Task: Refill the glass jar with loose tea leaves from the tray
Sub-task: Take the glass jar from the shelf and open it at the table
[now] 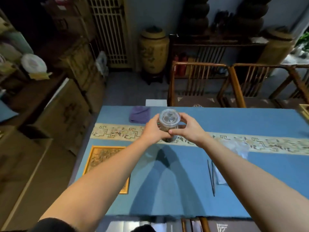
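Note:
A clear glass jar [169, 122] with a knobbed glass lid stands upright over the patterned band of the blue table. Dark tea leaves show through its lower wall. My left hand [153, 127] wraps the jar's left side and my right hand [188, 127] wraps its right side, thumbs meeting in front. Whether the jar's base touches the cloth is hidden by my hands. No tray of tea leaves shows in this view.
A folded purple cloth [140, 114] lies just left of the jar. Dark tongs [211, 176] and a clear plastic sheet [219, 174] lie at the right front. A gold patterned mat [105, 158] sits at the left edge. Wooden chairs [200, 84] stand behind the table [250, 121].

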